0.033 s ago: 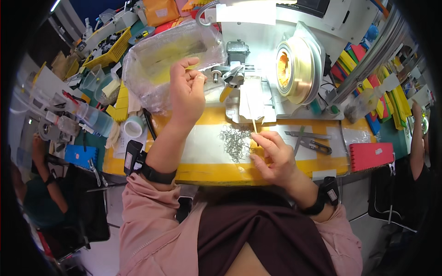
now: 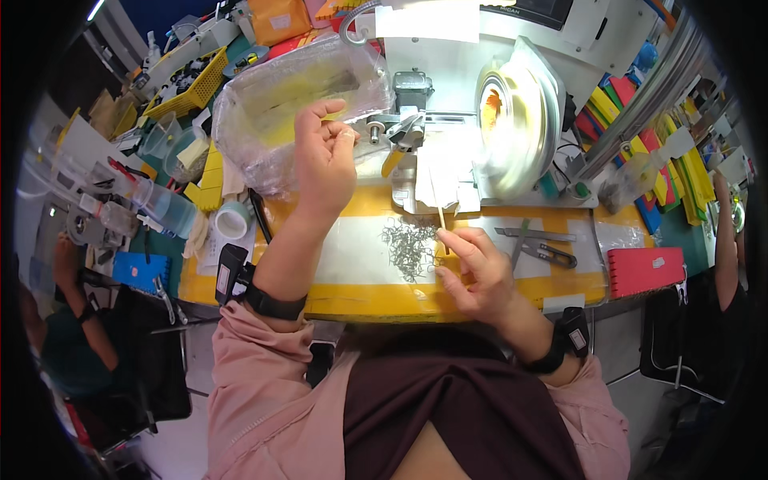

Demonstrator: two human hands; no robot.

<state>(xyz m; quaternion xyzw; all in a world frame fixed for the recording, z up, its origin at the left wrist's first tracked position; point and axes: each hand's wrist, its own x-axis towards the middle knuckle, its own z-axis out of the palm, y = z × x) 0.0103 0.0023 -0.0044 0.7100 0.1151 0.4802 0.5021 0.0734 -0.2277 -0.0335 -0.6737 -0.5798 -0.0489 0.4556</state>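
Observation:
My left hand [image 2: 326, 160] is raised in front of the wrapped plastic bin, beside the machine's metal head [image 2: 406, 132]. Its fingers are curled inward, the index finger bent over the top; anything between the fingertips is too small to make out. A thin pale stick [image 2: 441, 216] is pinched between the thumb and index finger of my right hand [image 2: 478, 274], pointing away toward the machine's white-covered plate [image 2: 437, 172]. Just left of that hand lies a loose heap of small thin metal pieces [image 2: 410, 250] on white paper. A large tape reel [image 2: 520, 132] stands behind, smeared by motion.
Thread snips [image 2: 552, 254] and a craft knife [image 2: 534, 234] lie right of my right hand, near a red tray [image 2: 646, 272]. A plastic-wrapped bin [image 2: 280, 88], a tape roll [image 2: 232, 220] and a blue tray [image 2: 142, 271] stand left. Other people sit at both sides.
The tape reel has gone from sharp to blurred and looks to be turning. Both my hands stay almost where they were.

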